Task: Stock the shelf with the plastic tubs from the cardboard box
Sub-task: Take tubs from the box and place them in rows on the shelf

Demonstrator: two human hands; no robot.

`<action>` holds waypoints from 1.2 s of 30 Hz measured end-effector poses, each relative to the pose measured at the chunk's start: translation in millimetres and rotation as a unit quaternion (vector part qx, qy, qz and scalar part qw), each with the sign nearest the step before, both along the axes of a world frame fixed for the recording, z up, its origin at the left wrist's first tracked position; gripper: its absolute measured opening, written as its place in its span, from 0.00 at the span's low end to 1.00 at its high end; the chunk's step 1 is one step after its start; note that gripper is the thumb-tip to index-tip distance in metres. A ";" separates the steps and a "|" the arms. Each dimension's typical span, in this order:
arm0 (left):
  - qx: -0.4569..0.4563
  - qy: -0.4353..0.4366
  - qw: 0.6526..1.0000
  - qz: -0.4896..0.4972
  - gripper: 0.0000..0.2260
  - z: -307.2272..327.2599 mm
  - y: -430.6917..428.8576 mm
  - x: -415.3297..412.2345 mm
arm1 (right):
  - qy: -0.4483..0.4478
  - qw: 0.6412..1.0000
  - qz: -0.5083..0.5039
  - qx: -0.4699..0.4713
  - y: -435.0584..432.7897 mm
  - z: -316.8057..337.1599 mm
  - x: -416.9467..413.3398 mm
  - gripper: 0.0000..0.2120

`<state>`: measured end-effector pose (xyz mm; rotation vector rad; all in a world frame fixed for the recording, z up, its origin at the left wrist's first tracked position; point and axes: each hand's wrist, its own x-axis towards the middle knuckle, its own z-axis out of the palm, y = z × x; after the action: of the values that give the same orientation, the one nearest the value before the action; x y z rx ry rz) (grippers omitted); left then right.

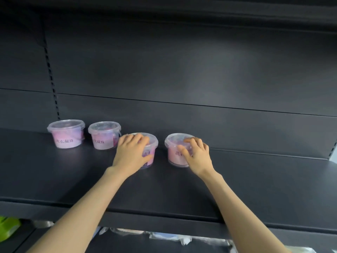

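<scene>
Both hands seat tubs at the frame's centre on the shelf [182, 189].
Left hand [131, 152] clasps the third tub [150, 148]; right hand [197, 154] clasps the fourth tub [175, 152]. Likely light, smooth, slightly flexible; grip lid rim and wall.

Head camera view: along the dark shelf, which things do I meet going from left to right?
Left-most tub → second tub → left hand on the third tub → fourth tub under the right hand, all standing on the shelf.
</scene>
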<state>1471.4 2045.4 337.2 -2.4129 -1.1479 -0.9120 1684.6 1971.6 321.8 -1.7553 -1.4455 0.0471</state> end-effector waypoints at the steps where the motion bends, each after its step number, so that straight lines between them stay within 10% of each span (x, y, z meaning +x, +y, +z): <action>1: -0.025 0.010 1.000 -0.006 0.15 3.1 9.1 -3.5 | 0.007 1.000 0.002 -0.014 2.1 0.2 0.5 0.21; 8: -0.143 0.047 0.988 -0.040 0.31 0.6 38.1 -1.1 | -0.074 0.993 -0.021 -0.086 22.4 -0.9 -1.9 0.31; 23: -0.022 -0.032 0.999 0.031 0.25 -28.1 47.3 22.0 | -0.090 0.993 -0.032 -0.063 48.3 -12.1 4.5 0.26; 31: -0.150 0.029 0.988 0.018 0.35 -22.7 36.8 15.2 | -0.124 0.982 -0.039 -0.140 28.9 5.9 -3.3 0.32; 36: -0.150 0.005 0.989 -0.011 0.20 3.0 -16.9 -13.3 | -0.138 0.984 -0.045 -0.108 -24.6 26.1 -30.9 0.23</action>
<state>1458.1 2028.5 340.2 -2.6656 -1.3417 -0.7792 1653.7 1947.0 347.9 -2.0668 -1.6035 -0.0938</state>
